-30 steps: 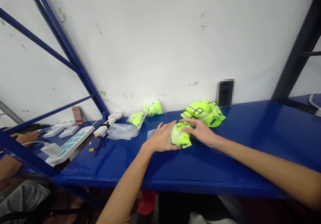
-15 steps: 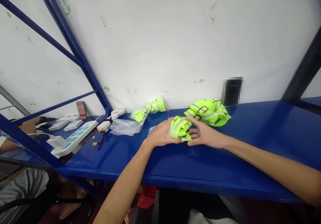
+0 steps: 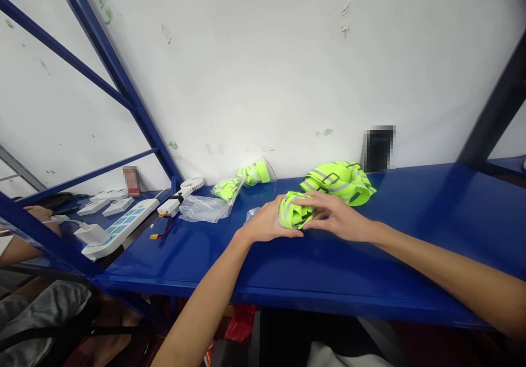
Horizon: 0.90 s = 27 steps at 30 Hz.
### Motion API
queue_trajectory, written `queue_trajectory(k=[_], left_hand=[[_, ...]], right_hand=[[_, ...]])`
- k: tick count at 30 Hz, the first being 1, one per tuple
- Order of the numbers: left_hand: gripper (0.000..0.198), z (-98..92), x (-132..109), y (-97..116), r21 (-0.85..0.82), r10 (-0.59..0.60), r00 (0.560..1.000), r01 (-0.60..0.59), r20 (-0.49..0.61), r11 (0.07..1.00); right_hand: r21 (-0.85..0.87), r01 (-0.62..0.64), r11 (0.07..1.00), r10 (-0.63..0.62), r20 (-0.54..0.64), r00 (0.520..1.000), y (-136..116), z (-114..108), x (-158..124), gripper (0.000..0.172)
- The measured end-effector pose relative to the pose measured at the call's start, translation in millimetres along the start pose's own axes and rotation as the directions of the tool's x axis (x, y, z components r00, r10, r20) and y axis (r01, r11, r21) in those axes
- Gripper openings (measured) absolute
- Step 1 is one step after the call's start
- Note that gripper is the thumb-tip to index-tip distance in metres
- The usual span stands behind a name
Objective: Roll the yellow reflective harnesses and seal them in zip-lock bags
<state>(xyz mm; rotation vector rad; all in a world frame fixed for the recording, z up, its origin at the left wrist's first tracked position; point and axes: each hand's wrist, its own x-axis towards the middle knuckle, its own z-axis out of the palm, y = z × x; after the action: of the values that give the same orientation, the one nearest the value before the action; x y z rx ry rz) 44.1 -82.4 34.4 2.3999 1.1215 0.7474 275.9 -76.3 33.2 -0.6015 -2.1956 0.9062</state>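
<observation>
Just above the blue table, my left hand (image 3: 265, 223) is wrapped round a rolled bundle of fluorescent yellow-green reflective strap (image 3: 291, 212) with grey stripes. A clear film seems to cover its left side. My right hand (image 3: 343, 218) is closed on the bundle's right side, thumb below and fingers on top. Right behind my right hand lies a larger loose heap of reflective straps (image 3: 343, 178) with black buckles. A crumpled piece of clear plastic (image 3: 251, 213) peeks out behind my left hand.
Bagged reflective strap rolls (image 3: 253, 174) and a clear plastic bag (image 3: 201, 208) lie back left. Beside them are a small white fan (image 3: 192, 185) and a wired white device (image 3: 169, 207). A power strip (image 3: 123, 229) and blue frame post (image 3: 139, 118) stand left; another person's arm (image 3: 30, 241) shows beyond.
My right fingers have closed in on the bundle, pressing its loose right end inward. The bundle looks more compact. The other person's arm at the far left has shifted.
</observation>
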Motion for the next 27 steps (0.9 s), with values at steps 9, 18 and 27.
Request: queue_trajectory(k=[9, 18, 27], left_hand=[[0.077, 5.1, 0, 6, 0.104, -0.028, 1.0, 0.029, -0.006, 0.994], [0.072, 1.6, -3, 18, 0.211, 0.056, 0.997, -0.067, 0.056, 0.975], [0.074, 10.5, -2, 11, 0.238, 0.063, 0.998, -0.063, 0.005, 0.969]], right_hand=[[-0.135, 0.036, 0.99, -0.043, -0.048, 0.998, 11, 5, 0, 0.03], [-0.207, 0.174, 0.963, -0.183, -0.025, 0.983, 13, 15, -4, 0.028], [-0.297, 0.201, 0.934, -0.225, -0.048, 0.973, 18, 18, 2, 0.027]])
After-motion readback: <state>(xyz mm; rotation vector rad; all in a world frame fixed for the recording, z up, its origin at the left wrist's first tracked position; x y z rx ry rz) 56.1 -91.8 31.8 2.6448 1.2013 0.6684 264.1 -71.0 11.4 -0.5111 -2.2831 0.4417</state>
